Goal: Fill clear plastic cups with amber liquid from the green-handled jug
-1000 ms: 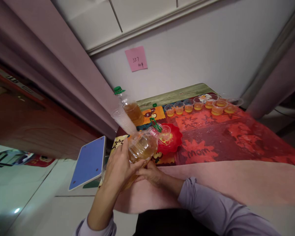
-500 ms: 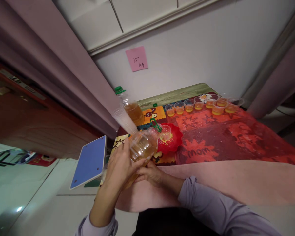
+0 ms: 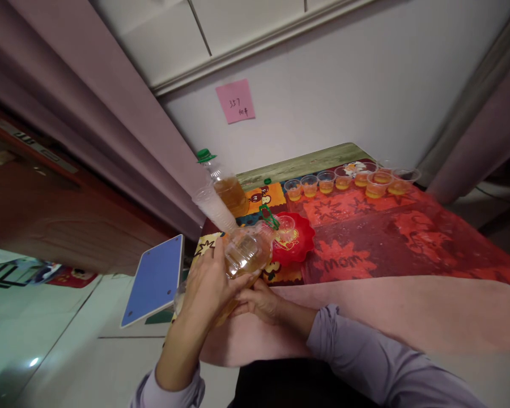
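Note:
Both hands grip a clear plastic bottle point(image 3: 249, 252) of amber liquid, tilted with its neck toward a red scalloped plate point(image 3: 304, 241). My left hand point(image 3: 206, 283) wraps its near left side; my right hand point(image 3: 259, 300) holds it from the right and below. A clear cup point(image 3: 285, 228) stands on the plate under the bottle's mouth, beside a green handle ring point(image 3: 269, 217). Whether liquid is flowing is too unclear to tell. Just behind the held bottle are a stack of clear cups point(image 3: 215, 208) and a second bottle point(image 3: 232, 195) with a green cap.
Several small cups point(image 3: 326, 182) with yellow liquid line the table's back edge, some close together at the right. A green cap point(image 3: 267, 181) lies near the wall. Red film point(image 3: 386, 238) covers the table's right part. A blue board point(image 3: 155, 280) is at the left.
Almost nothing differs. The held bottle has shifted very slightly, and its neck remains over the cup on the red plate.

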The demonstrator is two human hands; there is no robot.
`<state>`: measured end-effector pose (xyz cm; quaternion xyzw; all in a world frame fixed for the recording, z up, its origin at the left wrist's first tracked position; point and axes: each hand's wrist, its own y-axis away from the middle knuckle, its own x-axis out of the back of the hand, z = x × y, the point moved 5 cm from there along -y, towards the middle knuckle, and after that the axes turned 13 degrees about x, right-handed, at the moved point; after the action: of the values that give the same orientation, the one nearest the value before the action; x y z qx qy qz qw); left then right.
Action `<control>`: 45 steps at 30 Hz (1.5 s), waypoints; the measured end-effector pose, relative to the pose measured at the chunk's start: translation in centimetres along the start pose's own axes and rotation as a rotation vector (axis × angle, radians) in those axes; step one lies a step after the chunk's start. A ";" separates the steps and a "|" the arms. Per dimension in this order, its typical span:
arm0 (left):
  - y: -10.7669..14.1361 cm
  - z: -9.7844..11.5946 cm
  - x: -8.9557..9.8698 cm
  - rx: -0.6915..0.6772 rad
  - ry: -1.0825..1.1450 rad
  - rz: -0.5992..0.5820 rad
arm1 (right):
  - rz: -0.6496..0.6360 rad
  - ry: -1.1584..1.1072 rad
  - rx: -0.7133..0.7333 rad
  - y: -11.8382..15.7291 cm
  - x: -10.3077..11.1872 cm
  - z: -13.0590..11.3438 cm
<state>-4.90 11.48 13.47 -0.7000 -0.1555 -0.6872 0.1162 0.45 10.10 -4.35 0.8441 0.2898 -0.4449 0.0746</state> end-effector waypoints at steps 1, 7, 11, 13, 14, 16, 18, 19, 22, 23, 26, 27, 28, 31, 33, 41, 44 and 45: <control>0.0 0.0 0.0 0.007 -0.004 -0.011 | 0.001 -0.002 -0.001 0.0 0.0 -0.1; 0.0 0.1 0.0 0.015 -0.021 -0.032 | 0.010 -0.009 -0.017 0.0 0.1 0.2; 0.0 0.1 0.0 0.008 -0.032 -0.028 | -0.008 -0.025 -0.019 0.0 0.1 0.5; 0.0 0.2 0.0 -0.001 -0.038 -0.019 | -0.011 -0.024 -0.012 0.0 0.1 0.4; 0.0 0.2 0.1 -0.005 -0.040 -0.015 | -0.010 -0.023 -0.011 0.0 0.0 0.4; 0.0 0.3 0.1 -0.004 -0.044 -0.014 | -0.006 -0.026 -0.014 0.0 0.0 0.3; 0.0 0.4 0.1 -0.001 -0.043 -0.020 | -0.001 -0.033 -0.019 0.0 0.0 0.2; 0.0 0.4 0.2 0.001 -0.043 -0.021 | 0.004 -0.036 -0.019 0.0 0.0 0.2; 0.0 0.5 0.2 0.002 -0.045 -0.021 | 0.007 -0.032 -0.016 0.0 0.0 0.1; 0.0 0.5 0.2 0.006 -0.049 -0.021 | 0.005 -0.031 -0.019 0.0 0.0 0.1; 0.0 0.5 0.2 0.011 -0.054 -0.024 | 0.005 -0.035 -0.031 -0.1 -0.1 0.2; 0.0 0.4 0.1 0.010 -0.055 -0.022 | 0.006 -0.033 -0.033 -0.1 -0.2 0.2; 0.0 0.4 0.1 0.005 -0.055 -0.021 | 0.007 -0.032 -0.033 -0.1 -0.2 0.1; 0.0 0.5 0.1 0.003 -0.058 -0.025 | 0.002 -0.034 -0.031 0.0 -0.3 0.1; 0.0 0.5 0.1 0.011 -0.061 -0.037 | -0.006 -0.040 -0.028 0.0 -0.3 0.1; 0.1 0.5 0.1 0.003 -0.067 -0.042 | -0.005 -0.020 -0.016 0.1 -0.2 0.1; 0.0 0.4 0.1 0.002 -0.077 -0.024 | -0.011 -0.030 -0.020 0.1 -0.3 0.0; 0.0 0.5 0.1 0.001 -0.073 -0.021 | -0.014 -0.030 -0.019 0.1 -0.3 0.0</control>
<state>-4.46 11.67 13.60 -0.7230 -0.1674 -0.6623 0.1034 0.41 9.88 -4.12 0.8345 0.2988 -0.4554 0.0835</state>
